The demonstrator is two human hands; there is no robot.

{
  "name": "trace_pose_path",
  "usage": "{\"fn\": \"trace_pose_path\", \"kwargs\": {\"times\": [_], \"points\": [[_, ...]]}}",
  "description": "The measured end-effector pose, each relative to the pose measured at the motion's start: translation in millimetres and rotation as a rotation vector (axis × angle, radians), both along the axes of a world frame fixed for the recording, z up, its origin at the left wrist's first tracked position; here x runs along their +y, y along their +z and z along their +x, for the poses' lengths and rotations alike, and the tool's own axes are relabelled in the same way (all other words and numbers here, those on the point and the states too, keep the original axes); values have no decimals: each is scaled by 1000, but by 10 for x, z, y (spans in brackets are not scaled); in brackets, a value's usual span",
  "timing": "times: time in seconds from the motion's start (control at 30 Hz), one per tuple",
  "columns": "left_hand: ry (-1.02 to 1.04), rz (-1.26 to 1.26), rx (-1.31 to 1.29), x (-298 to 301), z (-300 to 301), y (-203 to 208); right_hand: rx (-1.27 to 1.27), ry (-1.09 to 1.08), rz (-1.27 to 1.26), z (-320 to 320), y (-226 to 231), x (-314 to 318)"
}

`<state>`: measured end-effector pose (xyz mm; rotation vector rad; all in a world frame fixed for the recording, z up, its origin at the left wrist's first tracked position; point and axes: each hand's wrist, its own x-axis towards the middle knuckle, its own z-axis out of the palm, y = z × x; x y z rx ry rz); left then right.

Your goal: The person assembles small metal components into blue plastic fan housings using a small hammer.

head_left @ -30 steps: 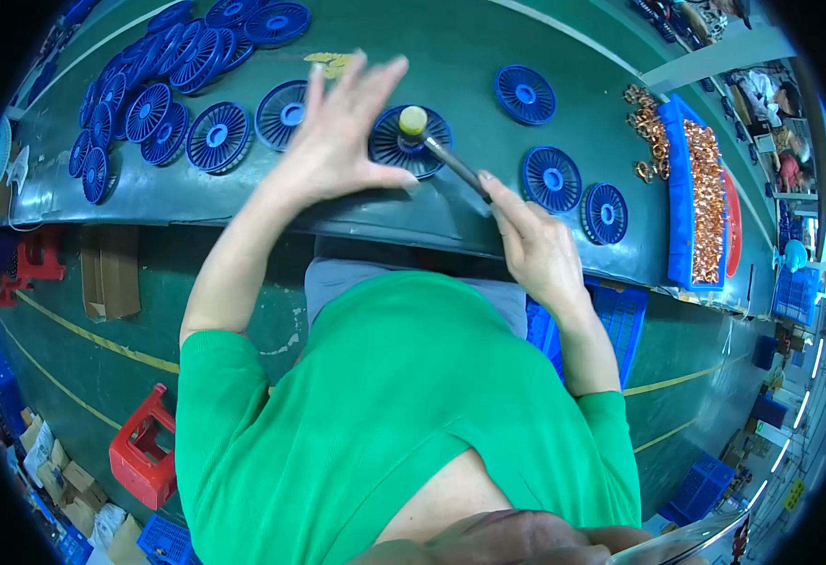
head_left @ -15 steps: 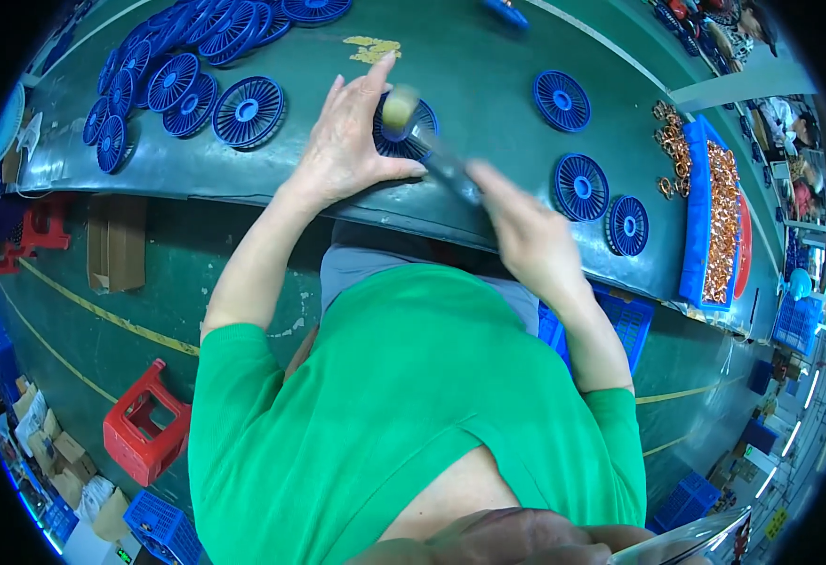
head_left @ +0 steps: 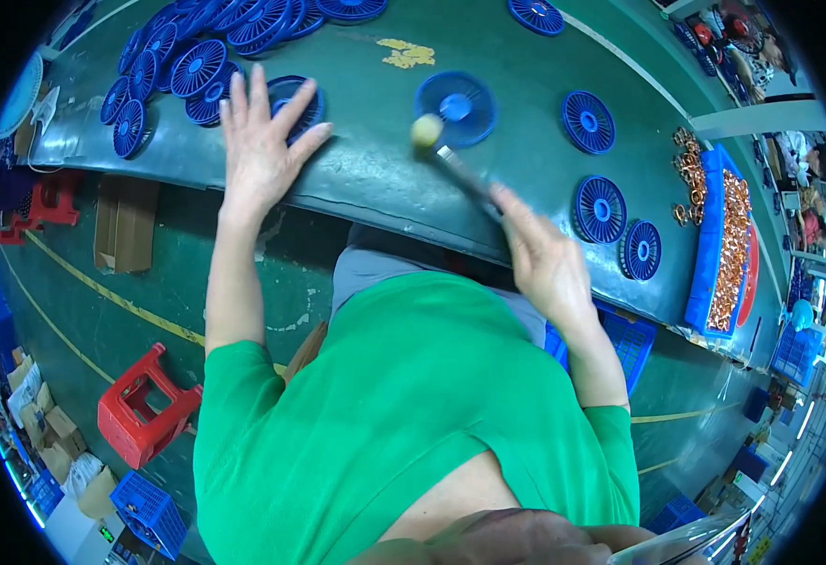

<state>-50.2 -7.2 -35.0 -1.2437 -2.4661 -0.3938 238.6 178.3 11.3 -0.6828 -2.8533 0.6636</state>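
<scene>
My right hand point(head_left: 549, 259) grips the dark handle of a mallet point(head_left: 465, 172), whose yellowish round head hangs over the worktable. Just beyond that head, a blue slotted wheel point(head_left: 456, 108) appears blurred on the green tabletop. My left hand point(head_left: 264, 151) is spread with its fingers apart, over another blue slotted wheel point(head_left: 307, 108) that it partly covers; whether it touches that wheel I cannot tell. To the right of the mallet lie more blue wheels, one point(head_left: 588, 122) farther back and two point(head_left: 601, 209) closer to the front edge.
A heap of blue wheels point(head_left: 198, 68) covers the table's left back. At the right end stands a blue bin point(head_left: 711, 235) of copper-coloured rings, with loose rings point(head_left: 688, 169) beside it. A red stool point(head_left: 144, 410) and a cardboard box point(head_left: 126, 224) are on the floor at left.
My left hand has moved left from the wheel under the mallet to another wheel. The wheel near the mallet now lies uncovered and blurred. The mallet stays in my right hand.
</scene>
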Motion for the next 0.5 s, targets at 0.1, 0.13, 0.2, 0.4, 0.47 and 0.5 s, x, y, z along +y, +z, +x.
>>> {"fn": "trace_pose_path", "kwargs": {"times": [0.1, 0.13, 0.2, 0.4, 0.47, 0.5], "points": [[-143, 124, -218, 60, 241, 6, 99, -66, -78, -121, 91, 115], [-190, 172, -253, 93, 300, -31, 158, -40, -134, -155, 155, 122], [-257, 291, -402, 170, 434, 40, 283, 38, -167, -209, 250, 65], [-158, 393, -613, 255, 569, 72, -72, 146, 22, -450, 67, -252], [-147, 382, -617, 246, 554, 55, -35, 147, -4, -478, 98, -211], [-140, 369, -624, 251, 550, 49, 0, 144, -30, -477, 111, -177]]}}
